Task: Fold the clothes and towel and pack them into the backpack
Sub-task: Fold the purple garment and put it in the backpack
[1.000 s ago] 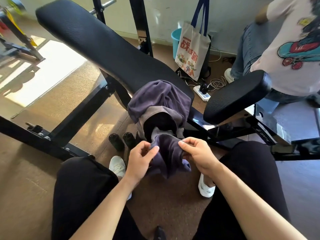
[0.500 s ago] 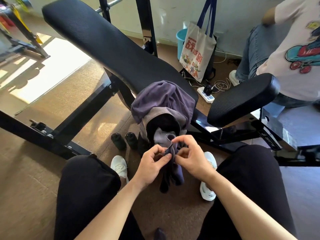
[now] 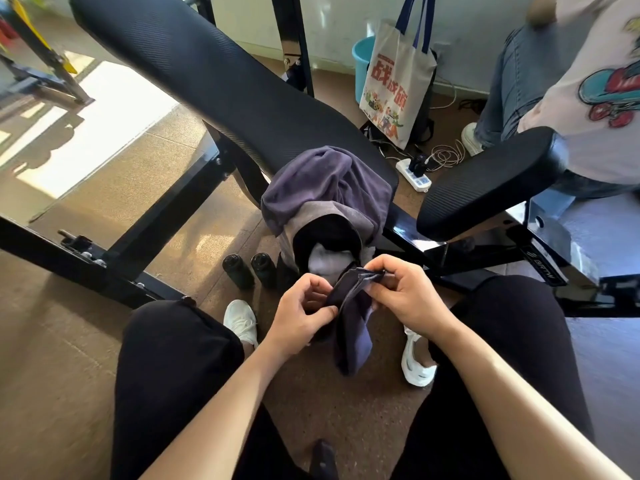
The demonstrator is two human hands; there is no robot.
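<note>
I hold a dark navy cloth (image 3: pixel 349 327) between my knees. My left hand (image 3: pixel 301 313) pinches its left edge and my right hand (image 3: pixel 405 296) pinches its top corner, so it hangs toward the floor. Just beyond it stands the open backpack (image 3: pixel 298 230), with a purple garment (image 3: pixel 325 181) draped over it from the worktop (image 3: pixel 225 81).

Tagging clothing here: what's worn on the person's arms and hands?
Nothing visible: both forearms are bare with no sleeves in view, and the left hand and right hand carry no gloves, rings, watch or wristband.
</note>
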